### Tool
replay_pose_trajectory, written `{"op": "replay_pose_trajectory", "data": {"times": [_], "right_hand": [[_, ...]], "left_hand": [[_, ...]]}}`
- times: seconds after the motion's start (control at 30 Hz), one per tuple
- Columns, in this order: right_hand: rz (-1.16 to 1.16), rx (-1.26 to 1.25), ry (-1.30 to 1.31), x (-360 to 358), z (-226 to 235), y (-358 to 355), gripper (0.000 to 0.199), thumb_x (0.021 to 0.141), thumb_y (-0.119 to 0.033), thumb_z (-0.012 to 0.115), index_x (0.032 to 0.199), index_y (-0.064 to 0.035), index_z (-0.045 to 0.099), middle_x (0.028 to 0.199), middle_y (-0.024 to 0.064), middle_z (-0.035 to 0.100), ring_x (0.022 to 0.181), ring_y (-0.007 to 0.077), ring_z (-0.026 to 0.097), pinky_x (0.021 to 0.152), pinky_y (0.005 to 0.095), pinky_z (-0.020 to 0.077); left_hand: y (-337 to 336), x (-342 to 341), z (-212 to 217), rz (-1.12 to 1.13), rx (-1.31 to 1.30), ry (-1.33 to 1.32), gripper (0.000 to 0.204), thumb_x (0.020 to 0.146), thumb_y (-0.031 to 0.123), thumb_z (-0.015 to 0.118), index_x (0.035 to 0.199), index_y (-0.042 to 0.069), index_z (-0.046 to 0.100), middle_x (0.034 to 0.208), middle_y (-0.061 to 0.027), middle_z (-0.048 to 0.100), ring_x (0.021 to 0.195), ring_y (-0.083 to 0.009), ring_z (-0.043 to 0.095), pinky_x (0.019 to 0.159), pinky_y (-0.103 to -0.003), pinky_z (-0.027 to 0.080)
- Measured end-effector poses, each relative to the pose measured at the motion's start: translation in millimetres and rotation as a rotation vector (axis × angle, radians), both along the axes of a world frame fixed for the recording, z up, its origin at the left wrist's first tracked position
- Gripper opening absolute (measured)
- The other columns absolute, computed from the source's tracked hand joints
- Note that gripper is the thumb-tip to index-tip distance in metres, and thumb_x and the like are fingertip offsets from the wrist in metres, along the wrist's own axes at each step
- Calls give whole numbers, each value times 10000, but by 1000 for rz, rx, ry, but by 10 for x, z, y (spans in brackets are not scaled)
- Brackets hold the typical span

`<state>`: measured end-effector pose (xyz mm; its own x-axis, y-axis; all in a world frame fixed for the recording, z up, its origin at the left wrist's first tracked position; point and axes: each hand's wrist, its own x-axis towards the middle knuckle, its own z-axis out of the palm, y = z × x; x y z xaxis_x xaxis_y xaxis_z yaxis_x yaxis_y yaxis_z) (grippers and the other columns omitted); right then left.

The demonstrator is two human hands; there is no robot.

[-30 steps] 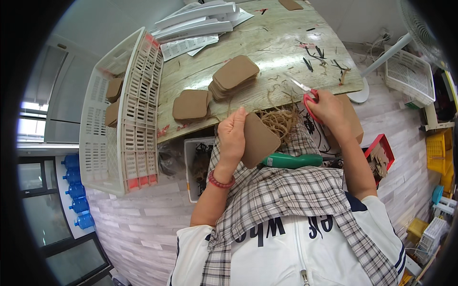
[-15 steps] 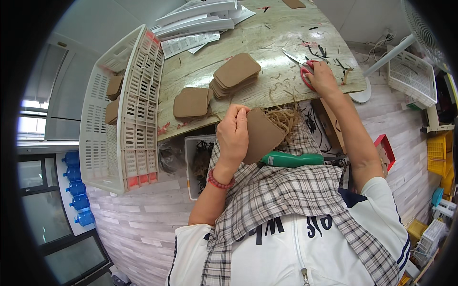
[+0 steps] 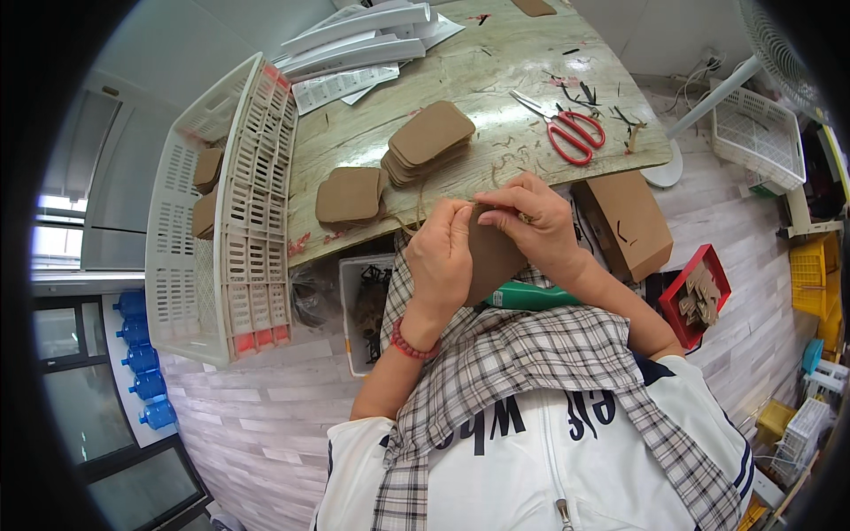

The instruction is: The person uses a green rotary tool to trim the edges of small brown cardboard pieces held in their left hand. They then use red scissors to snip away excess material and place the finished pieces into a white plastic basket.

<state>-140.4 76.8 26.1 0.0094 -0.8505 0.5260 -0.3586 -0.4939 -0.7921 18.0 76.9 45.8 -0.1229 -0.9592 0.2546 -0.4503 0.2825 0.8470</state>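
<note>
A brown rounded flat piece [image 3: 493,258] hangs between my two hands above my lap, just off the table's near edge. My left hand [image 3: 440,252] grips its left side, thumb on top. At its upper edge my right hand [image 3: 536,221] pinches with thumb and forefinger; whatever fine bit sits between those fingertips is too small to make out. Red-handled scissors [image 3: 577,135] lie on the table, blades partly apart. Nearby rest a taller stack of brown pieces [image 3: 431,137] and a lower stack [image 3: 350,196]. Below the held piece, a green bottle-shaped object [image 3: 531,297] lies on my lap.
At left stands a white plastic crate [image 3: 257,212] with brown pieces inside. Papers [image 3: 354,53] lie at the table's back. To the right are a cardboard box [image 3: 630,226], a red tray [image 3: 695,296] of small tan pieces and a fan [image 3: 779,53]. Thread scraps litter the wooden table [image 3: 496,62].
My right hand has let go of the scissors, leaving them on the table, and has come down left to the brown piece's upper edge. My left hand keeps its hold.
</note>
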Motion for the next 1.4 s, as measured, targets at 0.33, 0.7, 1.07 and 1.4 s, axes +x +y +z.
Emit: {"op": "replay_pose_trajectory", "data": {"times": [0.33, 0.7, 1.07, 1.4], "right_hand": [[-75, -427, 373, -15, 71, -13, 174, 690, -2, 702, 840, -50, 627, 783, 90, 560, 705, 241, 587, 576, 328, 491], [16, -223, 172, -95, -1, -50, 126, 770, -15, 678, 825, -37, 566, 761, 101, 524, 692, 278, 545, 570, 351, 446], [-1, -333, 280, -45, -104, -139, 303, 705, -38, 708, 1003, -55, 662, 775, 56, 565, 707, 210, 591, 604, 301, 496], [111, -577, 654, -126, 74, -190, 204, 677, -64, 689, 857, -52, 592, 810, 73, 550, 723, 225, 568, 612, 311, 485]], "left_hand": [[44, 118, 12, -178, 340, 289, 208, 847, 6, 597, 1054, -13, 597, 911, -67, 650, 814, -100, 592, 736, -244, 482], [-88, 225, -34, -91, 402, 368, 159, 888, 5, 578, 1038, -33, 611, 922, -36, 645, 799, -66, 576, 721, -211, 479], [-40, 136, 23, -139, 408, 265, 174, 860, 52, 612, 1019, -13, 640, 851, -40, 675, 767, -76, 604, 690, -241, 491], [-84, 207, -40, -241, 545, 365, 164, 849, 35, 602, 992, -33, 648, 822, -12, 655, 740, -61, 573, 676, -220, 475]]}}
